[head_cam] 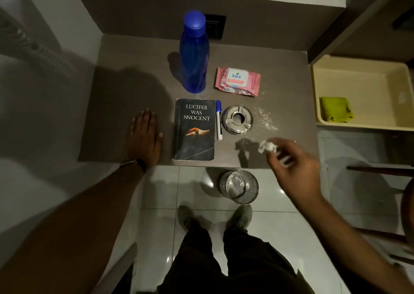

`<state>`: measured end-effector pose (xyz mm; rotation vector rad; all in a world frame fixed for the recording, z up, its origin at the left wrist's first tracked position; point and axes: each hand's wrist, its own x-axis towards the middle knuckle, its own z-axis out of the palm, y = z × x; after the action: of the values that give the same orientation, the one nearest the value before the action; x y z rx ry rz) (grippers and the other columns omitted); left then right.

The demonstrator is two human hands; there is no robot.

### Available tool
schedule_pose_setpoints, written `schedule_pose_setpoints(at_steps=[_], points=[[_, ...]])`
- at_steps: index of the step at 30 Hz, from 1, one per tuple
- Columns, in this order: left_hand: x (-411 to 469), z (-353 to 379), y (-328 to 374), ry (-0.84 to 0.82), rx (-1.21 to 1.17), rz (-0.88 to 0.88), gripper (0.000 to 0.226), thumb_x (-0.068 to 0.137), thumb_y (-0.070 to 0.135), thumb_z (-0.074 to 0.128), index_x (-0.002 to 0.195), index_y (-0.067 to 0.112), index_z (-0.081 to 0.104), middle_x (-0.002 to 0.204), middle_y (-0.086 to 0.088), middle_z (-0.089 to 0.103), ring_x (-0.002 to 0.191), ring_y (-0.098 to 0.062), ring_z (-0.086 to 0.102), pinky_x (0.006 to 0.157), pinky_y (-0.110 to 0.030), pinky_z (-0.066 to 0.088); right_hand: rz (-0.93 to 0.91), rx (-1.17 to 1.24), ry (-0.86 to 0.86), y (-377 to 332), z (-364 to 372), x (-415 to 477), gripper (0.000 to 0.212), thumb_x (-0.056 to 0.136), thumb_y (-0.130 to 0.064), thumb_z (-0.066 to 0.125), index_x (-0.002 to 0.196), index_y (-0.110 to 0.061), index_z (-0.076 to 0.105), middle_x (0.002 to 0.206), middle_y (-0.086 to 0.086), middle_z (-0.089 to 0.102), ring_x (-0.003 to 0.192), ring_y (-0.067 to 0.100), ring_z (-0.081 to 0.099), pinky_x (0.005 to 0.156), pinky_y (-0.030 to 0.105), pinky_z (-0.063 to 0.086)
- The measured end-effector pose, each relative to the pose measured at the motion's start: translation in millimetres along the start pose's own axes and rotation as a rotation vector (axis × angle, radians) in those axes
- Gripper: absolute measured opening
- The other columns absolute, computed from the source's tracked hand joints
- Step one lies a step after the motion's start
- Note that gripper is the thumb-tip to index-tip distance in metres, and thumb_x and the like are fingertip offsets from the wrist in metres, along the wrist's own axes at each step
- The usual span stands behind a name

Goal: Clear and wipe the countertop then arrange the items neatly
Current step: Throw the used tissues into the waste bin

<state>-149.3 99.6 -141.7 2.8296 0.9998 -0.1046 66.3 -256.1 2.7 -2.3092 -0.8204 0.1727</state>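
Note:
On the brown countertop [125, 74] stand a tall blue bottle [194, 56], a pink pack of wet wipes [238, 81], a dark paperback book [195, 129], a blue-capped marker [219, 119] beside it, and a steel ashtray [238, 119]. White crumbs [266, 119] are scattered right of the ashtray. My left hand [144, 137] lies flat on the counter, left of the book, fingers spread. My right hand [295, 166] hovers over the counter's front right corner, pinching crumpled white paper [267, 147] in its fingertips.
A mesh metal bin [239, 186] with paper inside stands on the tiled floor just below the counter's front edge, ahead of my shoes. A cream tray [367, 85] at the right holds a green cloth [336, 109]. A wall socket sits behind the bottle.

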Motion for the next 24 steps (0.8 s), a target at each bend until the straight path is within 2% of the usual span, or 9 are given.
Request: schedule_pose_setpoints(at_steps=[3, 6, 10, 12, 14, 17, 19, 22, 24], points=[[0.4, 0.9, -0.3, 0.002, -0.002, 0.005, 0.07, 0.108, 0.048, 0.026, 0.167, 0.01, 0.02, 0.174, -0.013, 0.019, 0.162, -0.031, 0.019, 0.133, -0.049, 0.011, 0.105, -0.056, -0.045, 32.3, 1.4, -48.2, 0.016, 0.097, -0.043, 0.073, 0.113, -0.04, 0.071, 0.092, -0.02, 0.071, 0.077, 0.006, 0.068, 0.061, 0.027, 0.055], [0.1, 1.3, -0.3, 0.016, -0.001, 0.005, 0.07, 0.107, 0.046, 0.028, 0.166, 0.009, 0.022, 0.174, -0.015, 0.021, 0.161, -0.031, 0.021, 0.133, -0.049, 0.011, 0.204, -0.136, -0.122, 59.1, 17.8, -75.9, 0.016, 0.096, -0.052, 0.069, 0.11, -0.044, 0.069, 0.087, -0.021, 0.069, 0.075, 0.003, 0.066, 0.061, 0.027, 0.056], [-0.2, 1.2, 0.5, 0.024, -0.013, 0.009, 0.069, 0.108, 0.044, 0.03, 0.165, 0.008, 0.023, 0.173, -0.016, 0.023, 0.16, -0.033, 0.023, 0.133, -0.049, 0.011, 0.278, -0.273, -0.245, 83.9, 48.2, -81.0, 0.021, 0.094, -0.049, 0.069, 0.113, -0.04, 0.069, 0.085, -0.018, 0.069, 0.069, 0.001, 0.064, 0.062, 0.026, 0.054], [-0.5, 1.2, 0.1, 0.03, -0.011, 0.013, 0.069, 0.107, 0.044, 0.029, 0.165, 0.007, 0.024, 0.173, -0.016, 0.024, 0.16, -0.032, 0.023, 0.133, -0.049, 0.012, 0.326, -0.335, -0.38, 94.4, 62.0, -74.8, 0.032, 0.097, -0.042, 0.067, 0.127, -0.033, 0.065, 0.098, -0.011, 0.074, 0.086, 0.014, 0.07, 0.071, 0.03, 0.056], [-0.9, 0.8, 0.1, 0.033, -0.018, 0.018, 0.069, 0.107, 0.045, 0.028, 0.165, 0.008, 0.024, 0.172, -0.016, 0.024, 0.16, -0.032, 0.024, 0.133, -0.049, 0.012, 0.367, -0.405, -0.581, 100.0, 74.2, -67.8, 0.051, 0.098, -0.032, 0.066, 0.146, -0.027, 0.05, 0.116, 0.0, 0.074, 0.108, 0.026, 0.07, 0.084, 0.037, 0.059], [-1.6, -0.2, 1.6, 0.034, -0.031, 0.016, 0.069, 0.107, 0.045, 0.028, 0.165, 0.008, 0.025, 0.172, -0.016, 0.025, 0.16, -0.033, 0.025, 0.133, -0.049, 0.012, 0.419, -0.446, -0.766, 96.5, 85.3, -60.4, 0.065, 0.099, -0.02, 0.061, 0.158, -0.022, 0.031, 0.127, 0.011, 0.071, 0.115, 0.035, 0.068, 0.092, 0.045, 0.058], [-1.8, -0.4, 2.5, 0.038, -0.026, 0.01, 0.069, 0.107, 0.046, 0.028, 0.165, 0.008, 0.025, 0.172, -0.015, 0.024, 0.16, -0.033, 0.025, 0.133, -0.046, 0.007, 0.401, -0.465, -0.818, 91.0, 90.7, -58.2, 0.062, 0.098, -0.017, 0.058, 0.156, -0.019, 0.036, 0.129, 0.014, 0.07, 0.116, 0.035, 0.068, 0.094, 0.044, 0.057], [-2.0, -1.4, 2.3, 0.037, -0.023, 0.004, 0.07, 0.107, 0.048, 0.026, 0.165, 0.009, 0.024, 0.173, -0.014, 0.024, 0.16, -0.032, 0.023, 0.131, -0.034, -0.01, 0.337, -0.408, -0.796, 72.1, 95.8, -60.1, 0.044, 0.098, -0.023, 0.059, 0.142, -0.023, 0.057, 0.126, 0.008, 0.073, 0.116, 0.031, 0.069, 0.094, 0.037, 0.057], [-1.9, -1.6, 1.8, 0.03, -0.015, 0.007, 0.07, 0.107, 0.047, 0.026, 0.165, 0.009, 0.024, 0.173, -0.014, 0.022, 0.16, -0.032, 0.023, 0.133, -0.041, -0.002, 0.264, -0.305, -0.652, 50.0, 96.1, -64.0, 0.029, 0.097, -0.028, 0.061, 0.125, -0.025, 0.069, 0.108, 0.001, 0.078, 0.102, 0.028, 0.073, 0.085, 0.034, 0.058]])
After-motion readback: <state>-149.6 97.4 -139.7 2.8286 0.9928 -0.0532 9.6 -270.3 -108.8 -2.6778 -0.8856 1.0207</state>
